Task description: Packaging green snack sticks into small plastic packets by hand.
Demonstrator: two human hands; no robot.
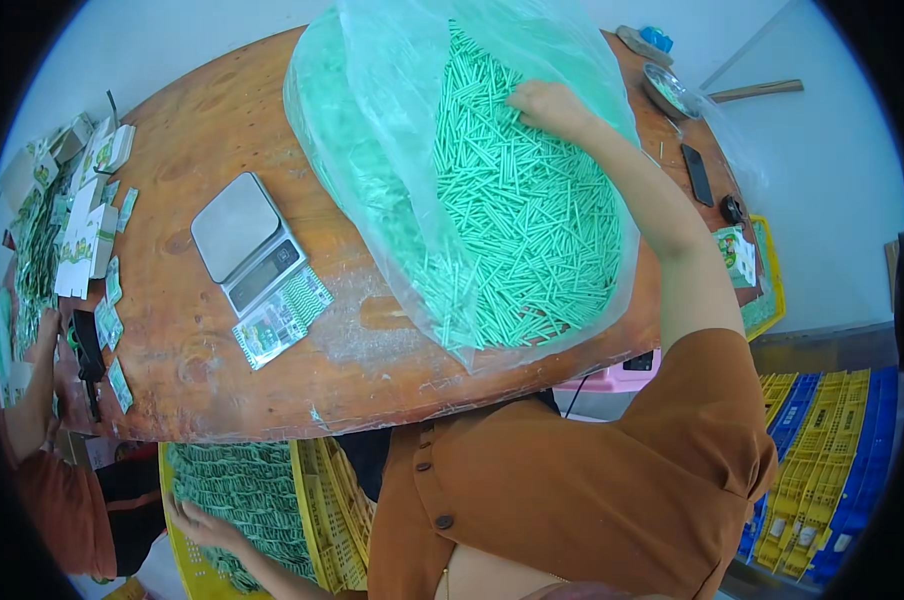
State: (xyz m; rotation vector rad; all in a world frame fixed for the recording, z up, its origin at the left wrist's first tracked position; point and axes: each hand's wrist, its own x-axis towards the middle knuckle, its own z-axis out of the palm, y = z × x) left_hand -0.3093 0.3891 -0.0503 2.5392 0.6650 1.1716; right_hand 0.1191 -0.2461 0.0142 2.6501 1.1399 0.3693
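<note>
A large clear plastic bag (392, 97) lies on the wooden table, full of thin green sticks (527, 210). My right hand (549, 109) is in the bag's opening, its curled fingers touching the sticks at the upper part of the heap; whether it grips any cannot be told. My left hand (204, 525) is low at the left, fingers spread, over a yellow plastic crate (302, 487) packed with green printed packets (234, 495). Left of the bag stands a digital kitchen scale (249, 232), with a few green and white packets (279, 322) against its front edge.
At the far left a co-worker's arm (36, 390) reaches to the table beside a black tape dispenser (86, 349), white cartons (88, 232) and loose packets. At the right are a metal bowl (669, 94), a black phone (696, 174) and stacked yellow and blue crates (819, 457).
</note>
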